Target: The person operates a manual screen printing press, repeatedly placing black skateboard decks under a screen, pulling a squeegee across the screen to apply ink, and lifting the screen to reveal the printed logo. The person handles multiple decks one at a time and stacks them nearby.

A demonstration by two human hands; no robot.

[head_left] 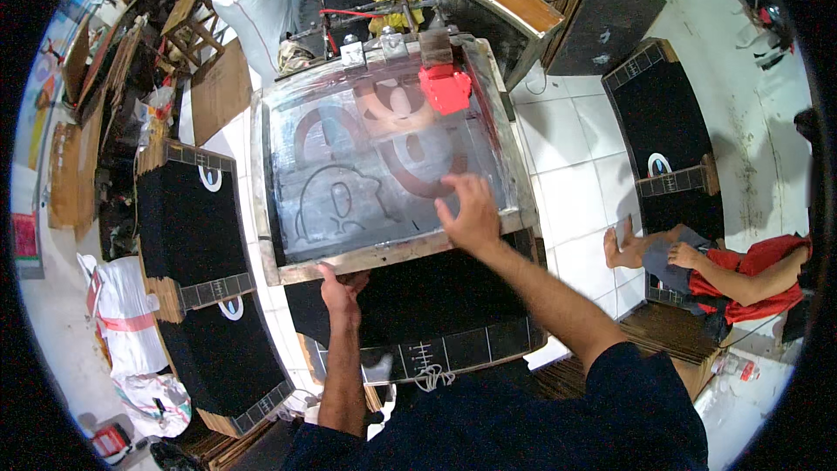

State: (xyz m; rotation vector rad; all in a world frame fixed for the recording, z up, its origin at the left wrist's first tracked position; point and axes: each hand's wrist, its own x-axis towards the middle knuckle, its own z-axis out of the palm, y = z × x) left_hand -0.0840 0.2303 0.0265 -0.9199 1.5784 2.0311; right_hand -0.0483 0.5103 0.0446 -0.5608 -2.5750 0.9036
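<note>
A wood-edged screen-printing frame (pixel 392 255) is in front of me, its grey mesh (pixel 349 157) marked with a rounded outline drawing and faint ring shapes. My left hand (pixel 340 292) grips the frame's near edge, thumb on top and fingers underneath. Over the mesh's near right part, my right hand (pixel 471 214) has its fingers apart with nothing in them; whether the fingertips touch the mesh I cannot tell. A bright red lump (pixel 446 89) sits at the far right of the frame. Below the near edge lies a black-covered board (pixel 401 305).
Metal clamps (pixel 394 45) stand along the frame's far edge. More black boards lie at left (pixel 187 218) and right (pixel 667 113). A seated person (pixel 750 275) is at right. A wooden-topped box (pixel 510 0) and a white sack (pixel 253 0) stand at the back.
</note>
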